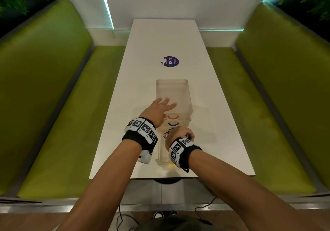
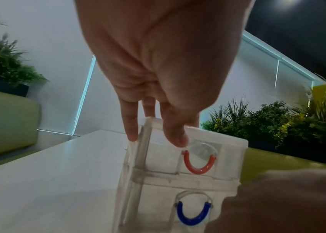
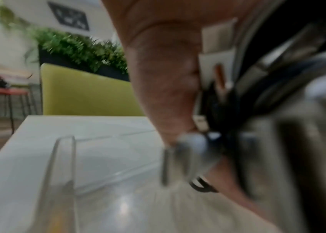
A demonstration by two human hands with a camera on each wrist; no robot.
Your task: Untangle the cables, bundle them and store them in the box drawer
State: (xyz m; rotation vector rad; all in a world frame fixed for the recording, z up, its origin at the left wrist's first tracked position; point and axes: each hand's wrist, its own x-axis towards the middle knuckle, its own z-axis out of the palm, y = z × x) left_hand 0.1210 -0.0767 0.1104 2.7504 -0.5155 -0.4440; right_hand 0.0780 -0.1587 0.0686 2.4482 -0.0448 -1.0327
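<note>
A clear plastic drawer box stands on the white table. Its top drawer has a red handle and the one below a blue handle. The bottom drawer is pulled out towards me, its yellow handle partly hidden by my right wrist. My left hand rests with straight fingers on the box's top front edge. My right hand grips a coiled bundle of black cables over the open drawer. The right wrist view is blurred and shows the bundle with grey connectors.
A round purple sticker lies on the table beyond the box. Green benches run along both sides. A white wall closes the far end. The open drawer's clear side wall stands just left of my right hand.
</note>
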